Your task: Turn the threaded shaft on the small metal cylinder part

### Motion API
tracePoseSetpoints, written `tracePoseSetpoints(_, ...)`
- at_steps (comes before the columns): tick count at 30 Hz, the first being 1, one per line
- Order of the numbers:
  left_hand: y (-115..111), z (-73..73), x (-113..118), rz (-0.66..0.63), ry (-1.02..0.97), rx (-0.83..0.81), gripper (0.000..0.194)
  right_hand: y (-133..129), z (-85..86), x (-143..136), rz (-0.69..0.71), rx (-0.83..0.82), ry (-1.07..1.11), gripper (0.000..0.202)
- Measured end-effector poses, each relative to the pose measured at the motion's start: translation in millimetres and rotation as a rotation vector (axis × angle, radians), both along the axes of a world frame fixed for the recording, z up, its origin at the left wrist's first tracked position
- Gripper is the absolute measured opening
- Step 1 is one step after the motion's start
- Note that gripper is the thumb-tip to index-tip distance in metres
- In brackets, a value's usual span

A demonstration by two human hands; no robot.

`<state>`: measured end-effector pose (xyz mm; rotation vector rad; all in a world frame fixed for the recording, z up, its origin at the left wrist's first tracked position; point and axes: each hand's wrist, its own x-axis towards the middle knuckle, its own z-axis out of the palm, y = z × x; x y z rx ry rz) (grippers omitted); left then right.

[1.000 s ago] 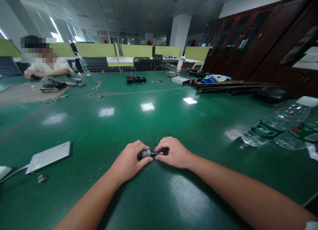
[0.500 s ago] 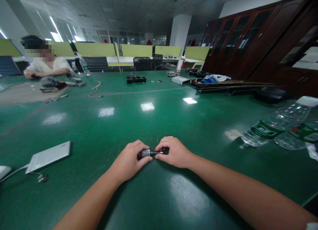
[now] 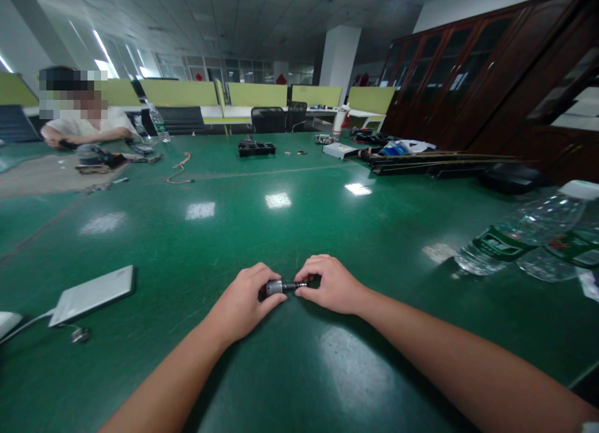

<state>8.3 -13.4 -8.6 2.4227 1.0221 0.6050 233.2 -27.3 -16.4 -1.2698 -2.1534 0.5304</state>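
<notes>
Close to the table's near edge, a small silver-and-black cylindrical part lies sideways, with a thin dark shaft sticking out to the right. My left hand is closed around the cylinder, thumb in front and fingers behind; its left end is hidden in the grip. At the shaft's tip, the thumb and fingers of my right hand pinch a short ridged piece that looks like a coil. Both hands rest low over the green tabletop.
A white power bank with a cable lies at left. Clear plastic bottles stand at right. Farther back are a black tray, a tan cable and dark long bars. Another person sits at far left.
My right hand has shifted very slightly right and away from me along the shaft, and more of the ridged end shows. My left hand stays on the cylinder.
</notes>
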Motion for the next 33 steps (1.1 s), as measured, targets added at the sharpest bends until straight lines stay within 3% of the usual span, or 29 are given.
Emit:
tracePoseSetpoints(19, 0.8, -0.3, -1.4, 0.021, -0.004, -0.020, 0.017, 4.5, 2.6, 11.9, -0.033, -0.015, -0.073, 0.009)
tracePoseSetpoints(25, 1.7, -1.1, -1.1, 0.026, -0.009, -0.031, 0.018, 9.0, 7.8, 26.4, -0.134, -0.091, -0.106, 0.007)
tracePoseSetpoints(33, 0.6, -0.6, -1.4, 0.032, -0.008, -0.024, 0.017, 6.2, 5.7, 20.7, -0.047, -0.094, -0.077, 0.008)
